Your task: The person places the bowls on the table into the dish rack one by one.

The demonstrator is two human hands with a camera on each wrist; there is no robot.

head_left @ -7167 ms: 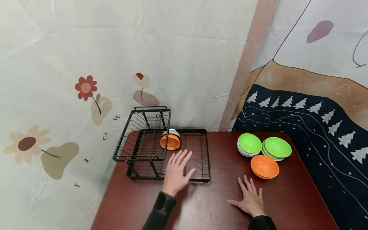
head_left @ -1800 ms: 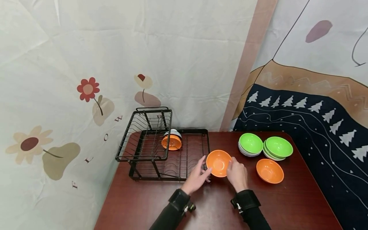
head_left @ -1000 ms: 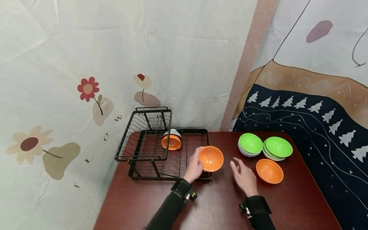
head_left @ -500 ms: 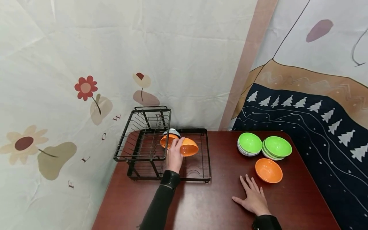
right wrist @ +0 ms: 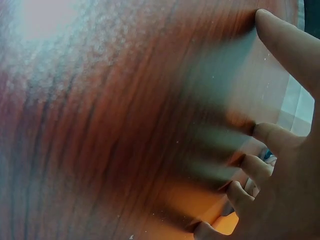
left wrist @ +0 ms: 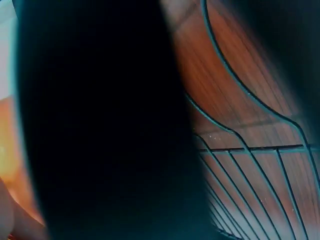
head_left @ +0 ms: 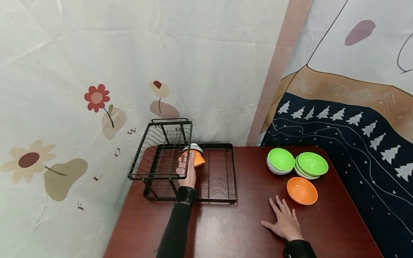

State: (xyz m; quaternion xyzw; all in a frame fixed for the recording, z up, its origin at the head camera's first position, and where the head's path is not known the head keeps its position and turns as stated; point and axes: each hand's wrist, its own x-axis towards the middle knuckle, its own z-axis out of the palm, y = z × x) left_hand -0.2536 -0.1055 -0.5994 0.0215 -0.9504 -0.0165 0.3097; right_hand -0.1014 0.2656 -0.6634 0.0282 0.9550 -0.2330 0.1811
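My left hand point(head_left: 187, 172) reaches into the lower level of the black dish rack point(head_left: 217, 200), beside the raised basket, and grips an orange bowl point(head_left: 198, 159) tilted on its side. That bowl sits against the bowls in the rack, and a white one point(head_left: 195, 146) shows behind it. In the left wrist view a dark shape hides most of the scene; rack wires point(left wrist: 250, 150) and a sliver of orange bowl point(left wrist: 6, 145) remain visible. My right hand point(head_left: 284, 223) rests on the table with spread fingers, its fingertips touching the wood in the right wrist view.
A single-looking orange bowl point(head_left: 302, 191) stands upright beyond my right hand. Behind it are two stacks topped by green bowls, a left stack point(head_left: 280, 159) and a right stack point(head_left: 312, 165). The rack's upper basket point(head_left: 158, 150) overhangs the left side. A patterned cloth backs the table.
An orange bowl was lifted off the pair at right and passed from my right hand to my left. My left hand carried it into the rack; my right hand settled on the table.
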